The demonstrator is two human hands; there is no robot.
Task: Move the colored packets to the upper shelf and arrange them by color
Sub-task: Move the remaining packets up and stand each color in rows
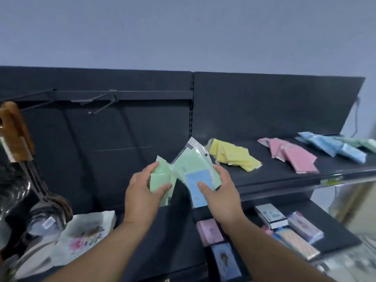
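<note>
Just short of the upper shelf (274, 171), the left hand (142, 196) curls its fingers (152, 166) round green packets (159, 181) while the right hand (221, 194) pinches another green one plus a blue packet (194, 179) (seemingly splitting colours to match the sorted piles (234, 154) there)

A person's left hand (142, 192) grips a stack of pale green packets (160, 176) while the right hand (219, 192) holds a fan of green packets (193, 163) with a light blue packet (203, 177) pinned under its thumb. Beyond them, the dark upper shelf (274, 171) carries separate piles: yellow packets (234, 154), pink packets (293, 152), blue packets (333, 144) and, far right, a green pile (364, 142).
</note>
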